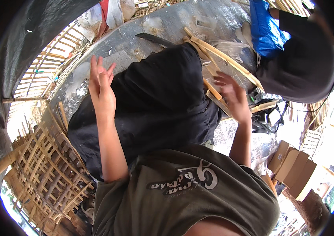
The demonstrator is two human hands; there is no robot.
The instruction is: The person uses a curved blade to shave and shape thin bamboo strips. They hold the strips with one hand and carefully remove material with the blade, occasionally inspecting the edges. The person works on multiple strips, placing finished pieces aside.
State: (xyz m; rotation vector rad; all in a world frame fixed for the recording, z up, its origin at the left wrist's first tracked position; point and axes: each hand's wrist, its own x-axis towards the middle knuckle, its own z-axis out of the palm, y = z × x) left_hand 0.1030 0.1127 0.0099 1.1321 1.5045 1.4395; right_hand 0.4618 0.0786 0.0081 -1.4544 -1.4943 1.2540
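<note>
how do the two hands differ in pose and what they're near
The left hand is raised, fingers pointing up and held apart, over the black cloth; the right hand reaches forward, fingers spread, over the wooden slats. The left hand is sharp, the right hand blurred. Neither visibly grips anything, and both are bare.

The place is an outdoor work yard in bright daylight. A grey, dusty concrete floor (167, 23) spreads across the far middle. On the near left lies a stack of lattice frames of pale bamboo slats (47, 173), and more slatted bamboo panels (43, 70) stand at the far left. Brown cardboard boxes (296, 167) sit at the near right, where the sunlight glares white.
</note>
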